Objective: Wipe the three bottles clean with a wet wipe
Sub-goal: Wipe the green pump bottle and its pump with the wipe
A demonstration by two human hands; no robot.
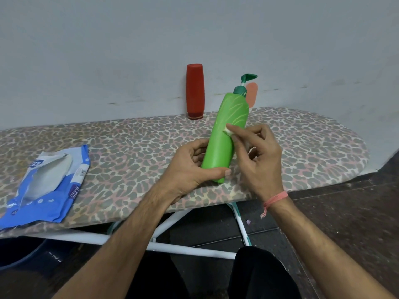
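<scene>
Head view: I see the left hand (192, 167) gripping the base of a green pump bottle (224, 137), tilted above the leopard-print ironing board (129, 143). Right hand (259, 152) pinches a small white wet wipe (227, 131) against the bottle's side. Red bottle (195, 91) upright by the wall; peach bottle (252, 93) behind the pump. Blue wipes pack (47, 182) at left.

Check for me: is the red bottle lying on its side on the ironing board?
No, the red bottle stands upright at the board's far edge against the wall, behind the green pump bottle held in the left hand.
</scene>
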